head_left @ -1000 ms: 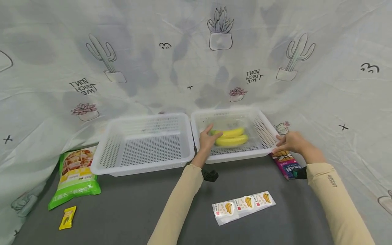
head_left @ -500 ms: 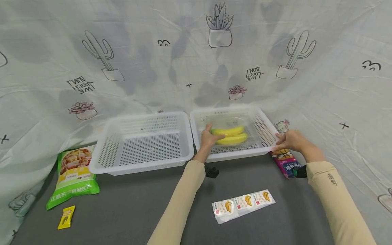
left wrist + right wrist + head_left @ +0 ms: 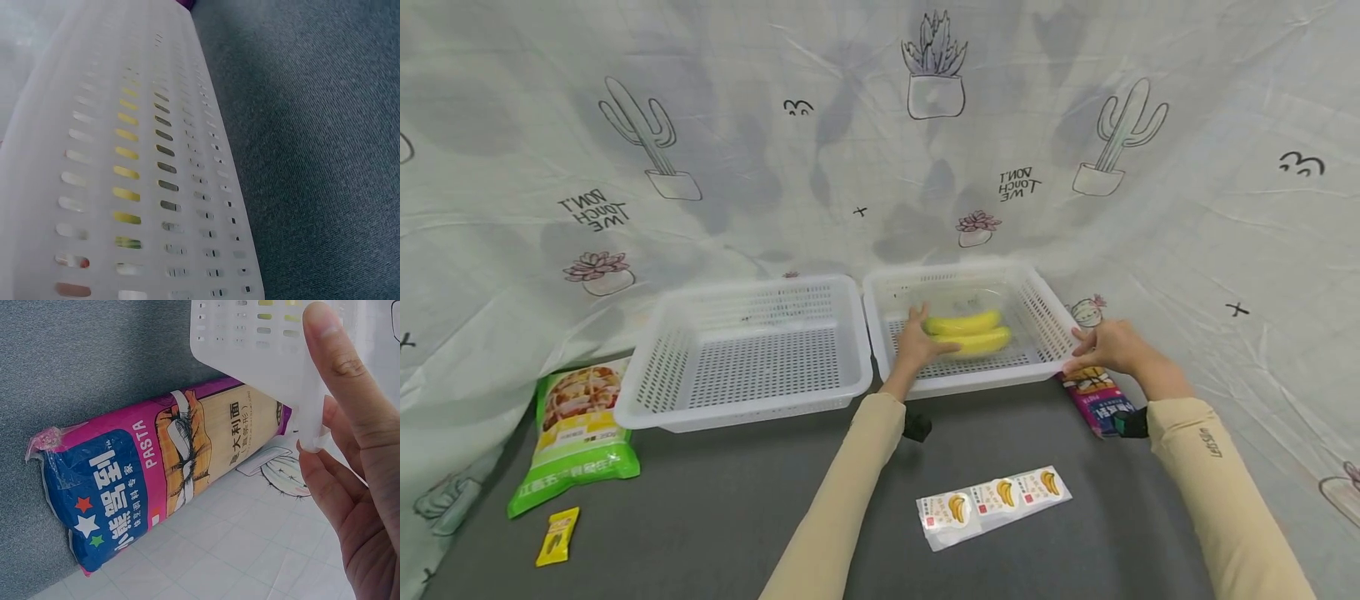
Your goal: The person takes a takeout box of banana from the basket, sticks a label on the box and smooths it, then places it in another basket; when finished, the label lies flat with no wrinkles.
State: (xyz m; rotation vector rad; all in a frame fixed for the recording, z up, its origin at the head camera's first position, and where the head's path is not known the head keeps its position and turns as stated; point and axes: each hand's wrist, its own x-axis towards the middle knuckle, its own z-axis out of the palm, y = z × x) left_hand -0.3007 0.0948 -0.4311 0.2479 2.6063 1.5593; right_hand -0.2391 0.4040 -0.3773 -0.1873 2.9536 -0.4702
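Note:
My left hand is inside the right-hand white plastic basket, at the left end of a clear package holding two yellow bananas. Its thumb and index finger are spread and touch the package; the other fingers are hidden. My right hand grips the basket's front right corner. In the right wrist view, the thumb lies over the rim with fingertips beneath it. The left wrist view has the basket's slotted wall, with yellow and a bit of a fingertip visible through the slots.
A second white basket stands to the left. A pasta bag lies beside the right basket's corner. At far left lie a green food bag and a small yellow packet. A strip of banana stickers lies in front.
My left hand and the banana package have shifted slightly right inside the basket. The left thumb has moved lower along the package. My right hand keeps its grip on the corner.

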